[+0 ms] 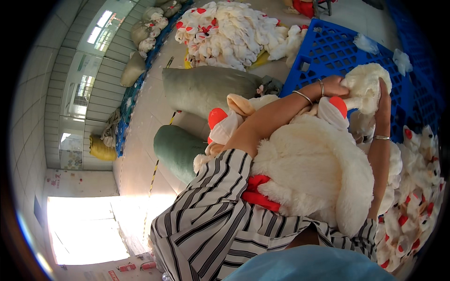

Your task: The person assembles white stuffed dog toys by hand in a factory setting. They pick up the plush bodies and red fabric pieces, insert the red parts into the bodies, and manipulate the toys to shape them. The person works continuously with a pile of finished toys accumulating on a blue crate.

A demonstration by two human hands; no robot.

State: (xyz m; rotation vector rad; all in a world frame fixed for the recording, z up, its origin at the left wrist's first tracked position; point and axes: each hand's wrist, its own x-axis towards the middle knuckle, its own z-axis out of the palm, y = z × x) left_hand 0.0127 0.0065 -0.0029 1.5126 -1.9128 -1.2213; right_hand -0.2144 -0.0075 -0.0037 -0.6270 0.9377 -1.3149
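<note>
A large white plush toy (314, 164) lies across my lap and is held against my striped shirt by my forearms. White pieces with red tips (337, 107) stick out from its far side, and red cloth (258, 193) shows at its near edge. Beyond the body, a fluffy white plush piece (368, 82) is between my hands; I cannot tell whether it joins the toy. Its left side is in the closed fingers of my left hand (335, 86). My right hand (384, 96) presses along its right side, with the fingers partly hidden.
Blue plastic pallets (323, 51) stand ahead on the right, with clear plastic bags (365, 43) on them. A heap of white plush pieces (229, 35) lies at the far side, another heap (415, 201) at my right. Stuffed sacks (201, 89) lie to my left on the tiled floor.
</note>
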